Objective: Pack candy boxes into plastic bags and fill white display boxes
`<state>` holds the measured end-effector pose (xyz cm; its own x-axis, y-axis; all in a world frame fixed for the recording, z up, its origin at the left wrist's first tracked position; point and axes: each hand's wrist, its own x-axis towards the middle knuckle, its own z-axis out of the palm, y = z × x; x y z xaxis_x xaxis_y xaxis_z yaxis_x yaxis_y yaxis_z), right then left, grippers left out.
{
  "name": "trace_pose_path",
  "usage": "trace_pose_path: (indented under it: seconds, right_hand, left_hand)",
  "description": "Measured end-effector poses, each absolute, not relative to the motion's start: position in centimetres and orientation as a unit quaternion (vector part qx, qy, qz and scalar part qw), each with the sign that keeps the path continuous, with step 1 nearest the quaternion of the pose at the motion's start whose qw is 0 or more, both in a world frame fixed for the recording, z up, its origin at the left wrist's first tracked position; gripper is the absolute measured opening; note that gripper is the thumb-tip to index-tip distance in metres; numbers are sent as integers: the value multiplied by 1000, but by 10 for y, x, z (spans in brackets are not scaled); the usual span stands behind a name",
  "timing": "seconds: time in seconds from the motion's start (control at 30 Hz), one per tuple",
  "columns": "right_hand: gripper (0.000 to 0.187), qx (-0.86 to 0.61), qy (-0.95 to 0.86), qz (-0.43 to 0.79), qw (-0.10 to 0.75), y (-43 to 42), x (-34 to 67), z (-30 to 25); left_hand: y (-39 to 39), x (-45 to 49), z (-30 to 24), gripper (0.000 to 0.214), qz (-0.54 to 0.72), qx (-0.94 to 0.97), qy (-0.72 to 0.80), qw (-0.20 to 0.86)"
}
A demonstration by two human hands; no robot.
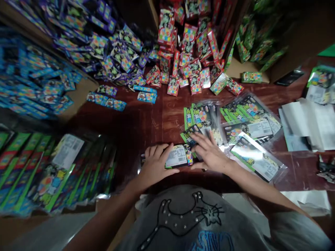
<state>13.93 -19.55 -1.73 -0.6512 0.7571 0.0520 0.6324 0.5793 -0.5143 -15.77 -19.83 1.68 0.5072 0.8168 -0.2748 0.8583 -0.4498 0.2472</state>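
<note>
You appeared to be at a steadying or aligning step on the packet (179,157), which lay between your hands on the desk (167,120). Your left hand (156,159) covered its left part; whether that grip was closed on it could not be told. Your right hand (211,154) was open, fingers spread over a second card (191,131). The next move appeared to call for light, even pressure. The packet was flat and dark, with a pale barcode label (176,156) and a multicoloured right end.
</note>
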Motion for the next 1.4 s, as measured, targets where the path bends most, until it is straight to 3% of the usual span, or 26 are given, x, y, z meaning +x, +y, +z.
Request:
trace_pose_path:
  seconds: [0.13, 0.23, 0.3, 0.37, 0.43, 0.53, 0.63, 0.73, 0.8, 0.93, 0.97, 1.07, 1.17, 1.3, 1.4]
  right_hand:
    - [68, -365, -899, 205, 128, -181, 154, -15]
    - [72, -507, -837, 105, 177, -127, 187, -10]
    - [86, -623, -752, 32, 215, -72, 213, -11]
    - [101, -686, -681, 18, 256, -18, 233, -17]
    - [100, -732, -614, 78, 286, 22, 245, -24]
    - [83, -730, -584, 132, 329, 34, 248, -26]
    - [56, -656, -655, 93, 363, -11, 240, -11]
    - [22, -547, -774, 28, 319, -87, 232, 8]
    - [15, -478, -836, 10, 268, -139, 228, 16]
    - [23, -412, -888, 87, 186, -211, 224, 11]
    - [34, -412, -886, 117, 178, -220, 224, 8]
    - [100, -458, -853, 169, 186, -226, 223, -2]
    - [132, -484, -839, 171, 180, -215, 215, -10]
    - [122, -475, -848, 187, 139, -197, 199, -18]
    - [114, -464, -855, 196, 121, -188, 192, -22]
  left_hand:
    - [-158, -139, 35, 96, -48, 866, 453, 207]
    - [-92, -105, 35, 76, 59, 871, 455, 175]
    - [-39, -71, 28, 64, 147, 860, 465, 152]
    - [8, -33, 17, 70, 188, 836, 492, 153]
    - [41, 0, 4, 73, 211, 784, 555, 183]
    - [62, 27, -14, 70, 265, 717, 604, 224]
    - [56, 20, -23, 75, 323, 698, 593, 237]
    - [24, -7, -18, 77, 348, 714, 544, 272]
    - [-15, -27, -10, 74, 336, 729, 508, 313]
    - [-113, -52, 8, 63, 262, 722, 489, 414]
    - [-134, -55, 11, 60, 240, 719, 493, 427]
    - [-170, -58, 14, 55, 189, 739, 503, 406]
    - [-175, -57, 10, 51, 173, 791, 486, 329]
    - [-173, -63, 11, 45, 152, 837, 447, 276]
    - [-178, -87, 24, 61, 132, 855, 423, 269]
